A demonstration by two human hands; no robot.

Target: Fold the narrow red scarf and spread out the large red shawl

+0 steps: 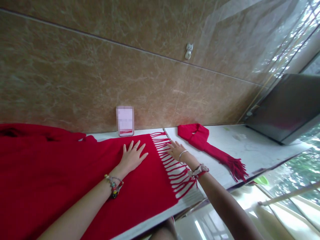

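A wide red scarf (pixel 140 186) lies spread over the left and middle of the white counter, its fringe (pixel 167 160) fanned out at the right end. My left hand (pixel 131 156) rests flat on the cloth near that end, fingers spread, holding nothing. Over the fringe strands is my right hand (pixel 177 150), fingers stretched out and apart, with nothing held. Right of it, a narrower red scarf (pixel 212 150) lies bent over at its far end, with its tassels near the counter's front edge.
A phone (pixel 125 120) leans upright against the brown marbled wall (pixel 75 76), behind the scarf. A small white cat-shaped hook (pixel 189 51) is on the wall. At the right end of the white counter (pixel 260 146) stands a dark box-like object (pixel 287 106).
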